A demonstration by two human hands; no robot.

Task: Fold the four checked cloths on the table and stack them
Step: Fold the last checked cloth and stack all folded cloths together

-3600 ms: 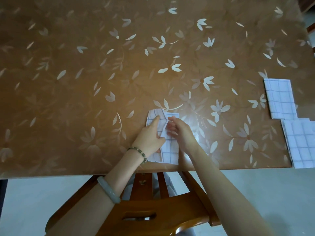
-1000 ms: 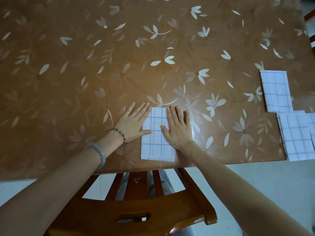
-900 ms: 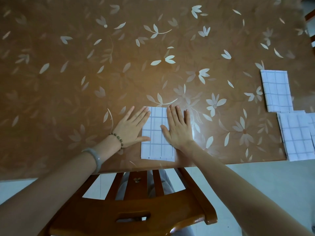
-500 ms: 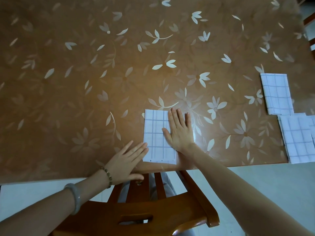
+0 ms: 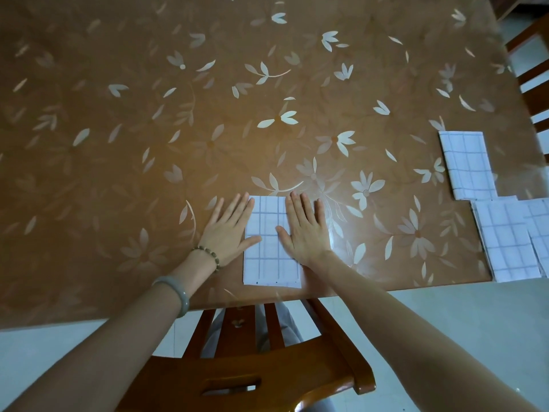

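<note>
A folded white checked cloth [image 5: 269,257] lies flat near the table's front edge. My left hand [image 5: 228,230] rests flat on the table along the cloth's left side, thumb on the cloth. My right hand [image 5: 306,228] presses flat on the cloth's right part, fingers spread. Neither hand grips anything. At the right, another folded checked cloth [image 5: 468,163] lies by itself. Below it a checked cloth [image 5: 505,239] lies at the table's corner, with a further checked cloth [image 5: 539,224] overlapping it at the frame's edge.
The brown table [image 5: 178,129] has a pale flower pattern. A wooden chair back [image 5: 252,376] stands under the front edge between my arms. Another wooden chair [image 5: 531,69] shows at the far right.
My left hand, which had drawn back off the table edge half a second ago, has returned flat beside the cloth's left side. The right hand has stayed pressed on the cloth.
</note>
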